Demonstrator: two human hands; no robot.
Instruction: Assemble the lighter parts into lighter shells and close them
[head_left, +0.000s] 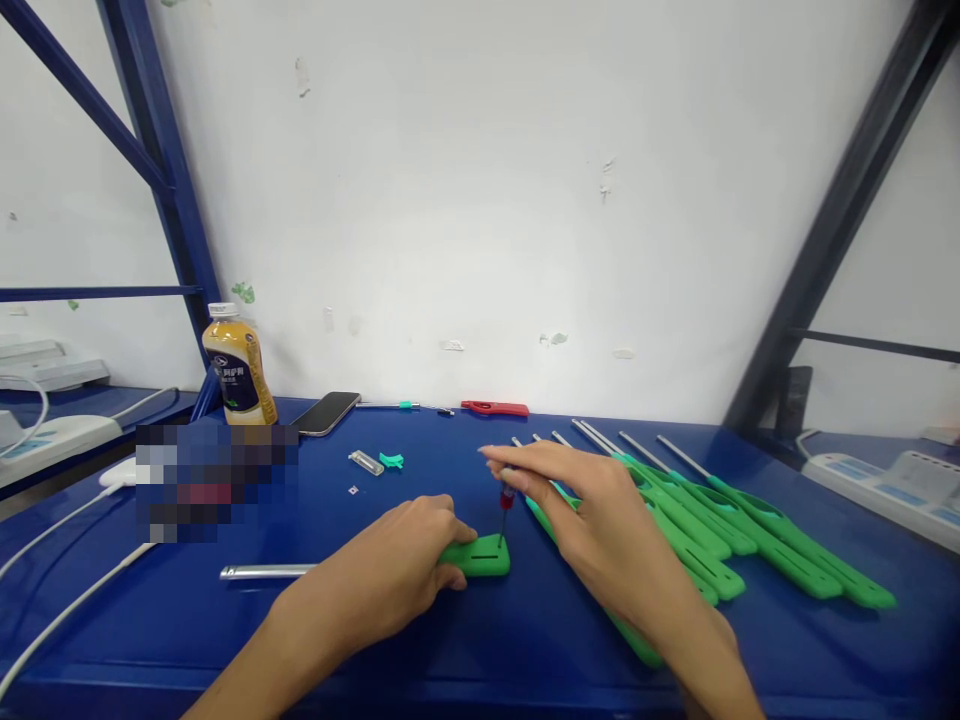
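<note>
My left hand (390, 565) is closed round a green lighter (487, 556) that lies flat on the blue table, its silver tube (266, 572) pointing left. A small screwdriver (506, 500) with a red collar stands nearly upright, its tip at the right end of the green handle. Thumb and fingers of my right hand (585, 510) pinch the screwdriver's top. Several green lighters (787, 530) with silver tubes lie to the right, some partly hidden behind my right hand.
On the blue table (300, 660) are a clear plastic piece (366, 462), a teal piece (391, 461), a phone (328, 413), a red lighter part (495, 408) and a yellow bottle (238, 370). White cables run at left; a power strip (885, 490) lies right.
</note>
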